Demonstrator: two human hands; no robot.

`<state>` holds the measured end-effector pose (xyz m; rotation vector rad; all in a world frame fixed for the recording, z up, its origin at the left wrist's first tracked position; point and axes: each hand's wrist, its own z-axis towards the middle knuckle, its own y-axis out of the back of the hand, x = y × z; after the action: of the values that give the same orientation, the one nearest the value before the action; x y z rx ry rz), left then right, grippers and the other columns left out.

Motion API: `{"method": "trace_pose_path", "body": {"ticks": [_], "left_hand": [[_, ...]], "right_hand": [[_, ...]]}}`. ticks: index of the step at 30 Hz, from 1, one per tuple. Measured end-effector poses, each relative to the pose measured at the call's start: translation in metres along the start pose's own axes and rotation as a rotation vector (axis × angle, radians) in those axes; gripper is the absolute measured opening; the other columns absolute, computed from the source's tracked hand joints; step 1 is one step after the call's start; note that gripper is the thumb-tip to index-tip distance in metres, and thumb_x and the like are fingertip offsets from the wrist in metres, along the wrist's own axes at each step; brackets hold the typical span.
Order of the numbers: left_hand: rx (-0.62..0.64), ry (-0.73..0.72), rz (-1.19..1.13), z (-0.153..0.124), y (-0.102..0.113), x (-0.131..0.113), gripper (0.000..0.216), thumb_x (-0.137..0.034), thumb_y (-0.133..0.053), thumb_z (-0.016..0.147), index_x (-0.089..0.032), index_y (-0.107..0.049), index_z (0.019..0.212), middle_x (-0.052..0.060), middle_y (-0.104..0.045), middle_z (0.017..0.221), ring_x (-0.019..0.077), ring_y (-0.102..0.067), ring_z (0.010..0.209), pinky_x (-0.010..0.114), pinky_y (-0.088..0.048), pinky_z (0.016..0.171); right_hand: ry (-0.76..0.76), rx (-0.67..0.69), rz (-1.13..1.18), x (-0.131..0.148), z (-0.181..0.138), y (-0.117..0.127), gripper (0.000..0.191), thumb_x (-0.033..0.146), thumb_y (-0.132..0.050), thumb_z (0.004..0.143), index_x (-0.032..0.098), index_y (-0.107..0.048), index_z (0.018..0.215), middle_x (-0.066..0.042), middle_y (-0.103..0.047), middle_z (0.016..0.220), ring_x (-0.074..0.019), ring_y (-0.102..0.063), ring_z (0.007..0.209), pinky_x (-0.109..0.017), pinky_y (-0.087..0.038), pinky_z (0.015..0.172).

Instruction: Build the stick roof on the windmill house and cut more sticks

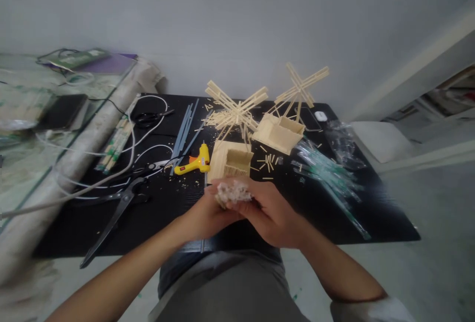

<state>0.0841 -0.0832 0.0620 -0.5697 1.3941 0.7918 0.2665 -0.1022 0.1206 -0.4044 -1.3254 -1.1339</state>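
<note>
Both my hands come together at the table's front, closed around a pale, whitish lumpy bundle (234, 192); its exact kind is hard to make out. My left hand (210, 213) wraps it from the left. From the other side my right hand (276, 210) grips it with the thumb laid across the front. Just beyond the fingers stands a wooden stick model (220, 156) with an open box-like base and crossed stick arms. A second, similar model (276, 131) is behind it to the right. Left of the nearer model lies a yellow glue gun (195, 161).
The black table (159, 233) also bears grey-blue glue sticks (183, 126), large shears (118, 210), black-handled scissors (148, 119), cut stick pieces (269, 161) and clear plastic wrappers (328, 171). White cables (92, 186) cross the left side. A white stool (378, 141) stands at right.
</note>
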Motion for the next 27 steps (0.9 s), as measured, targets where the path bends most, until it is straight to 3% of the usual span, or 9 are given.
{"method": "trace_pose_path", "body": {"ticks": [4, 8, 11, 17, 20, 24, 27], "left_hand": [[0.108, 0.061, -0.122, 0.011, -0.007, 0.002, 0.018, -0.031, -0.069, 0.092, -0.022, -0.073, 0.107, 0.008, -0.079, 0.112, 0.0263, -0.074, 0.110, 0.042, -0.061, 0.100], [0.125, 0.102, -0.168, 0.014, -0.011, 0.007, 0.021, -0.031, -0.076, 0.089, -0.023, -0.075, 0.108, 0.007, -0.079, 0.111, 0.0267, -0.074, 0.109, 0.044, -0.060, 0.102], [0.112, 0.089, -0.139, 0.015, -0.012, 0.011, 0.023, -0.033, -0.075, 0.090, -0.023, -0.074, 0.112, 0.008, -0.079, 0.114, 0.0264, -0.074, 0.110, 0.045, -0.059, 0.104], [0.159, 0.027, -0.053, 0.019, -0.006, 0.006, 0.027, -0.031, -0.066, 0.096, -0.024, -0.073, 0.121, 0.011, -0.078, 0.116, 0.0269, -0.073, 0.111, 0.047, -0.057, 0.108], [0.185, 0.053, -0.083, 0.019, -0.005, 0.006, 0.028, -0.031, -0.068, 0.095, -0.023, -0.073, 0.121, 0.010, -0.078, 0.118, 0.0260, -0.073, 0.112, 0.046, -0.057, 0.108], [0.224, 0.107, -0.080, 0.013, -0.006, 0.015, 0.029, -0.034, -0.072, 0.094, -0.018, -0.074, 0.119, 0.010, -0.078, 0.117, 0.0243, -0.073, 0.108, 0.042, -0.059, 0.103], [0.192, 0.119, -0.036, 0.009, -0.007, 0.019, 0.037, -0.038, -0.074, 0.094, -0.016, -0.071, 0.123, 0.011, -0.077, 0.119, 0.0236, -0.072, 0.103, 0.039, -0.061, 0.093]], "right_hand": [[-0.082, -0.097, 0.039, -0.011, -0.014, 0.000, 0.034, 0.028, -0.055, 0.107, 0.028, -0.067, 0.138, -0.004, -0.079, 0.122, -0.0219, -0.072, 0.123, -0.036, -0.056, 0.110], [-0.191, -0.293, 0.116, -0.017, -0.019, -0.003, 0.016, 0.040, -0.079, 0.092, 0.026, -0.081, 0.100, 0.000, -0.082, 0.089, -0.0215, -0.080, 0.089, -0.030, -0.065, 0.081], [-0.232, -0.394, 0.256, -0.025, -0.016, -0.005, 0.027, 0.049, -0.089, 0.079, 0.024, -0.079, 0.085, 0.000, -0.080, 0.079, -0.0219, -0.079, 0.080, -0.031, -0.066, 0.074], [-0.197, -0.175, 0.470, -0.034, -0.010, 0.001, 0.030, 0.043, -0.082, 0.089, 0.029, -0.079, 0.114, -0.002, -0.083, 0.108, -0.0231, -0.080, 0.103, -0.036, -0.066, 0.091], [-0.219, -0.153, 0.437, -0.034, -0.009, 0.005, 0.023, 0.041, -0.084, 0.087, 0.027, -0.082, 0.104, 0.000, -0.083, 0.098, -0.0217, -0.080, 0.094, -0.034, -0.066, 0.086], [-0.228, -0.278, 0.400, -0.035, -0.013, 0.001, 0.023, 0.039, -0.093, 0.077, 0.022, -0.078, 0.082, -0.001, -0.082, 0.083, -0.0183, -0.077, 0.075, -0.028, -0.062, 0.071], [-0.190, -0.304, 0.436, -0.035, -0.016, -0.006, 0.025, 0.032, -0.095, 0.074, 0.022, -0.072, 0.077, 0.000, -0.081, 0.082, -0.0175, -0.077, 0.077, -0.028, -0.061, 0.073]]}}
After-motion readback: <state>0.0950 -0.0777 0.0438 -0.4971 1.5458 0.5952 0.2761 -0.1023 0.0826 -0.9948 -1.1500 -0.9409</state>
